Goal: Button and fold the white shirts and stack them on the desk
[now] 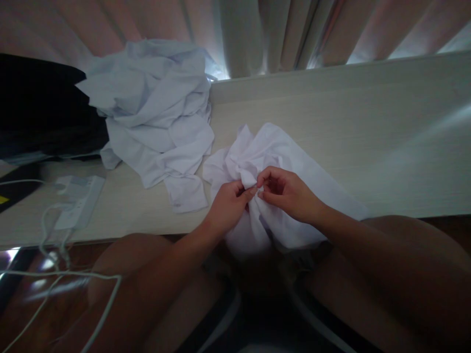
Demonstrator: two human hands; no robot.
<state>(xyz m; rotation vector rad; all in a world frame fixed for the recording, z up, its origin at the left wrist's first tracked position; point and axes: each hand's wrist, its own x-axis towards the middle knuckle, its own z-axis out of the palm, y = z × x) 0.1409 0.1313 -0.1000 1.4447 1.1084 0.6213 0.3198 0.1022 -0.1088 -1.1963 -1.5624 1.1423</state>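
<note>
A white garment (pixel 301 166) lies bunched on the pale board in front of me, and its lower part hangs over the near edge. My left hand (pixel 231 203) is closed on a gathered fold of it, thumb on top. Against the same fold, my right hand (pixel 285 192) is curled with thumb and forefinger at the cloth, the tips close to my left thumb. Any small part between the fingertips is too small to make out. To the left is a crumpled heap of white clothing (pixel 158 103), with a cuff-like end towards me.
A black item (pixel 44 108) lies at the far left. Nearer me, a white power strip (pixel 81 201) has plugs in it, and white cables (pixel 110 299) trail off the board's edge. Curtains (pixel 250 34) hang behind the pale board (pixel 397 132). My legs are below the near edge.
</note>
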